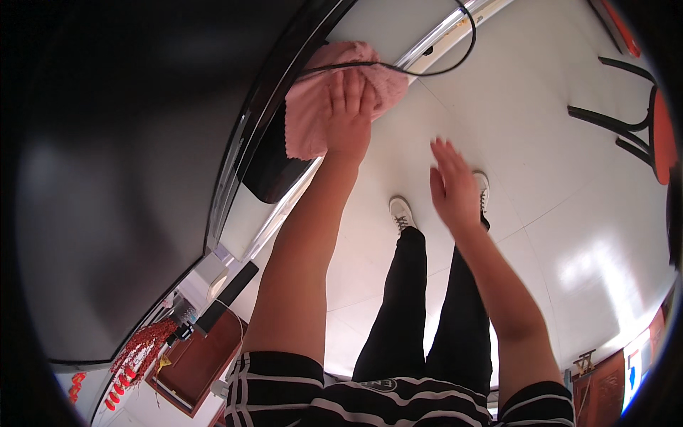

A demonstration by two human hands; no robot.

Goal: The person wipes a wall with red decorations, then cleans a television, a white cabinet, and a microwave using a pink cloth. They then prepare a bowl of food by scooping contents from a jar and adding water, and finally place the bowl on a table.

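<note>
My left hand (349, 112) lies flat, fingers spread, on a pink cloth (307, 120). The cloth rests over the black base of a television (277, 171), on a light cabinet top. The television's large dark screen (144, 176) fills the left side, its glossy frame close beside the cloth. A thin black cable (368, 63) runs across the cloth above my fingertips and loops out to the right. My right hand (456, 187) hangs in the air over the floor, touching nothing, its fingers a little blurred.
Below are the pale tiled floor (533, 176) and my shoes. A chair with black legs and a red seat (665, 139) stands at right. At lower left are red decorative sprigs (141, 347) and a brown wooden cabinet (200, 357); another wooden piece (600, 395) is at lower right.
</note>
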